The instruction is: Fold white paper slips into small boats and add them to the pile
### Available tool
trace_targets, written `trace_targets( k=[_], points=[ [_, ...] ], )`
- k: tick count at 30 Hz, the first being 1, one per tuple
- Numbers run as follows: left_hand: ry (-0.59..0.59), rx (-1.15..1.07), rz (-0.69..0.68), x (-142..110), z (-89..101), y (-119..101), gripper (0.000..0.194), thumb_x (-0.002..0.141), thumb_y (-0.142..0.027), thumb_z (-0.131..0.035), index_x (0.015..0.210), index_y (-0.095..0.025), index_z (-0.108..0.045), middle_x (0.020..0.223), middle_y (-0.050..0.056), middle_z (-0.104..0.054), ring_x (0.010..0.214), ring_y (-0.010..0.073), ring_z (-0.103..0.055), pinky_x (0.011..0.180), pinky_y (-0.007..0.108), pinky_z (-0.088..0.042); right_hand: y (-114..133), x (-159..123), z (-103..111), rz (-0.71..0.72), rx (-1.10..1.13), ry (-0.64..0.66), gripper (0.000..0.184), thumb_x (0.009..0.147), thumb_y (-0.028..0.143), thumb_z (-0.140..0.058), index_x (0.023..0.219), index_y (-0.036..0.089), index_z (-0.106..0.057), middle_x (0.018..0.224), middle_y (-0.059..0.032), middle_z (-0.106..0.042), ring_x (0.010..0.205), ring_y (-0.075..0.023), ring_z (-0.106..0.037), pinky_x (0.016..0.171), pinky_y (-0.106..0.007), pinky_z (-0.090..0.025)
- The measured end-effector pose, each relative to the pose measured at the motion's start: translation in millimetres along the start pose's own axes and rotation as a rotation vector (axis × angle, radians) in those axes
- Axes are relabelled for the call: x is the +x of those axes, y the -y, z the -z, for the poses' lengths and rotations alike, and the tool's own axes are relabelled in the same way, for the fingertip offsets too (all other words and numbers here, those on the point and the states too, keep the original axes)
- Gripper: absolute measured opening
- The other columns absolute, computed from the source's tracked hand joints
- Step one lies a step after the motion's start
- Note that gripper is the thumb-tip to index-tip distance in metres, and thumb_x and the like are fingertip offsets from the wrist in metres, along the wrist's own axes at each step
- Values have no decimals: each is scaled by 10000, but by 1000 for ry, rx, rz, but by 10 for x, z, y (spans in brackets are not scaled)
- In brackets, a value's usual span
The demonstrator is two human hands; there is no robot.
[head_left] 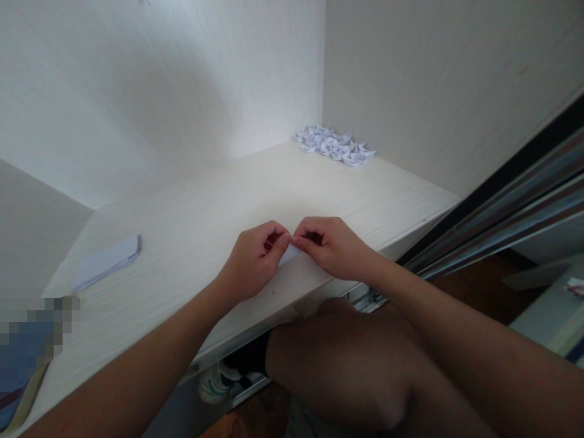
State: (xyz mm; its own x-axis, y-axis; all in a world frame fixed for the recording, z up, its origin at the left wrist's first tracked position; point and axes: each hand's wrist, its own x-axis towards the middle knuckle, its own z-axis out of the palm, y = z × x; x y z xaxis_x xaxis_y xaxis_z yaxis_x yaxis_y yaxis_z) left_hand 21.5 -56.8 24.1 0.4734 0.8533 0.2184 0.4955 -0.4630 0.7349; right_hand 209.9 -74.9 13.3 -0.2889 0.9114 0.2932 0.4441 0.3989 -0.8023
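My left hand (259, 258) and my right hand (333, 246) meet near the front edge of the white shelf (196, 228). Between them is a small piece of white paper (288, 251), mostly hidden by my fingers. Each hand pinches it with thumb and fingertips, and the two thumbs nearly touch. Against the back corner on the right sits a cluster of small folded white paper pieces (335, 146) with pointed ends. A stack of flat white paper sheets (108, 261) lies on the left part of the shelf.
White panels (205, 79) rise behind the shelf and on both sides. A dark-edged sliding door frame (515, 164) stands at the right. At the lower left is a partly blurred-out object (27, 347). My bent leg (337, 365) is below the shelf edge, near a white shoe (214, 383).
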Motion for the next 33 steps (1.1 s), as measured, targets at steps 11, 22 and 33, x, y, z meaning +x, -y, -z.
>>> trace_targets(
  k=[11, 22, 33],
  points=[
    [-96, -600, 258, 21, -95, 9, 343, 724, -309, -856, 956, -132, -676, 776, 20, -729, 674, 136, -685, 635, 260, -614, -97, 90, -14, -75, 208, -140, 154, 879, 217, -583, 737, 185, -633, 689, 16, -616, 670, -136, -517, 666, -286, -402],
    [-196, -619, 282, -7, -90, -17, 360, 690, -325, -883, 922, -122, -696, 801, 27, -715, 705, 164, -695, 643, 333, -679, 83, 63, -328, -83, 54, -366, 184, 908, 143, -529, 736, 206, -536, 727, 0, -584, 713, -159, -521, 682, -305, -374],
    [-235, -624, 260, -1, -90, -1, 368, 679, -325, -890, 935, -137, -705, 796, 19, -708, 720, 186, -715, 650, 358, -687, 114, 91, -339, -173, 201, -367, 205, 926, 185, -562, 722, 204, -554, 706, 10, -583, 697, -154, -521, 677, -302, -386]
  ],
)
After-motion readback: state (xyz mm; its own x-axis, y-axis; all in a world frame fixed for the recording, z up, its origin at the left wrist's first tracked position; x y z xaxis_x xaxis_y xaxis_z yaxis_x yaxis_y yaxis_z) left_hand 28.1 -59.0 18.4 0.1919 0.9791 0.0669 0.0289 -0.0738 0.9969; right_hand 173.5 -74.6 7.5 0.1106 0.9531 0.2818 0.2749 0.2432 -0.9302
